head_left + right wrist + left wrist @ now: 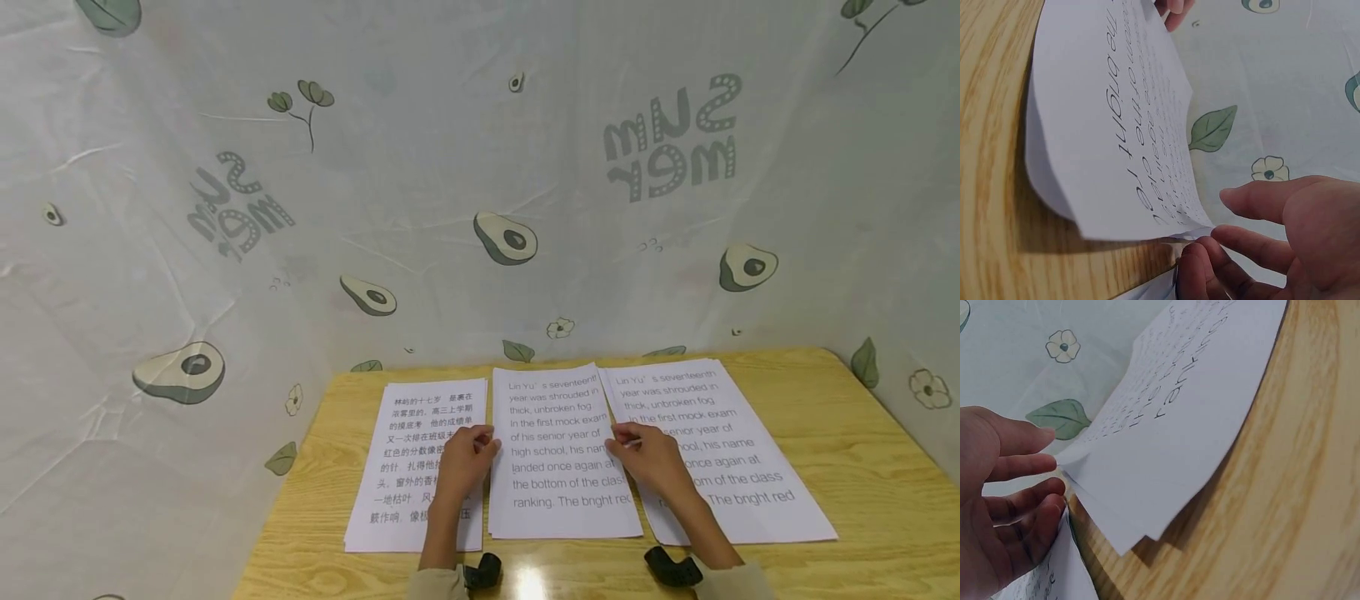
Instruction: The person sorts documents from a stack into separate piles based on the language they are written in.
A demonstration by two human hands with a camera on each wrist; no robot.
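Three stacks of printed white sheets lie side by side on the wooden table. My left hand [467, 457] is at the left edge of the middle stack [558, 521], partly over the left stack [363, 533] with Chinese text. At the middle stack's right edge is my right hand [651, 454], partly over the right stack [795, 525]. In both wrist views the fingertips touch the edges of the middle sheets [1197, 437], while the thumbs stand apart from the paper. Those sheets [1079, 125] bow slightly, with shadow beneath their near edge.
A pale fabric backdrop [420, 183] printed with avocados and leaves hangs behind and beside the table [862, 467]. Dark wrist devices, one black piece [483, 571] at the left and another [672, 568] at the right, sit near the sleeves.
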